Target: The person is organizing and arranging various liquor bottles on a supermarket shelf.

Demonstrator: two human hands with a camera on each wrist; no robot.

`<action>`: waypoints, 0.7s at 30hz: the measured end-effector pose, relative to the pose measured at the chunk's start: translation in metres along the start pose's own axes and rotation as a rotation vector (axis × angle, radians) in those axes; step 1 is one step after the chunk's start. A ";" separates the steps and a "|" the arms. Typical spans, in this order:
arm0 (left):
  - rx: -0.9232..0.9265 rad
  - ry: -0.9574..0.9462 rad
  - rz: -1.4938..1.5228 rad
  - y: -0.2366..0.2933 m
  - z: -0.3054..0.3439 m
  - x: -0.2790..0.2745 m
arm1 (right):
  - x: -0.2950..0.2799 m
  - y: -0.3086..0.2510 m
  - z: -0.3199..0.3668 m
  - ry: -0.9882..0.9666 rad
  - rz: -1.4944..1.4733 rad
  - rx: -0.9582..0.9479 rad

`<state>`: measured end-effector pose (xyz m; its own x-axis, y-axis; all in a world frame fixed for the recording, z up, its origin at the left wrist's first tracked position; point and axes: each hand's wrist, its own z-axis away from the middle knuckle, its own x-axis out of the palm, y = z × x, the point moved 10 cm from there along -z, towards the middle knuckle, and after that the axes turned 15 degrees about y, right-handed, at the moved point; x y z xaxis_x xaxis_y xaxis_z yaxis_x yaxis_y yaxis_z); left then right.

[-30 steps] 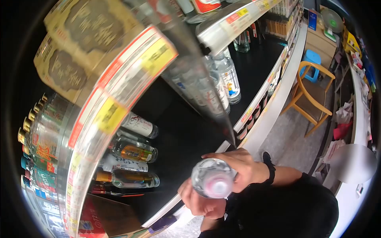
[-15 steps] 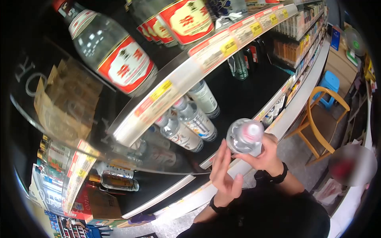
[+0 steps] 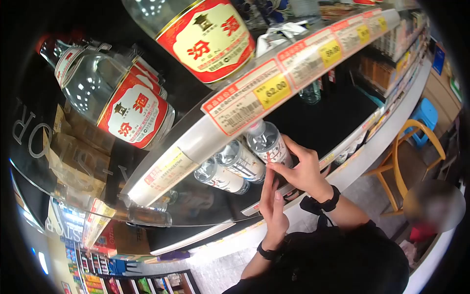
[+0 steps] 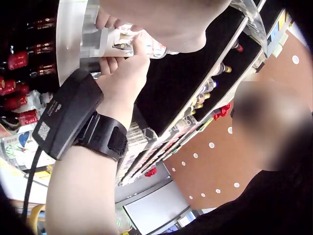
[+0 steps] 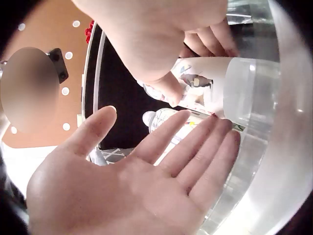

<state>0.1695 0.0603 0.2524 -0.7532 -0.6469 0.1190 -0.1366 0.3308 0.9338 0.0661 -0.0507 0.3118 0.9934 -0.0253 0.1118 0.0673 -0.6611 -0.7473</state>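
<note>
My right hand grips a clear bottle with a white label and a pinkish cap, thumb on the near side. The bottle is tilted at the front of the black shelf, beside two similar bottles, under the upper price rail. My left hand is open below it, fingers straight and fingertips right at the lower part of the held bottle. In the right wrist view, the left palm faces the camera, and the gripped bottle shows its printed label.
A curved price-tag rail overhangs the bottles. On the shelf above stand large red-labelled liquor bottles. A clear divider and brown boxes are at the left. A wooden chair and a blue stool stand at the right.
Both hands held the bottle in front of the body a second ago. The left hand then opened off it, and the right hand has moved the bottle in to the row on the shelf.
</note>
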 end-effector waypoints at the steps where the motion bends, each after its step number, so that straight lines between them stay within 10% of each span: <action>1: -0.028 0.009 -0.005 -0.004 0.000 -0.003 | 0.006 0.004 0.000 -0.018 -0.013 0.008; 21: 0.123 0.120 -0.116 0.014 0.010 -0.014 | 0.009 0.039 0.032 0.012 -0.091 0.294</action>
<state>0.1713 0.0810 0.2602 -0.6465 -0.7606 0.0590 -0.3016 0.3258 0.8960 0.0810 -0.0523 0.2628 0.9810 0.0139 0.1934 0.1815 -0.4158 -0.8912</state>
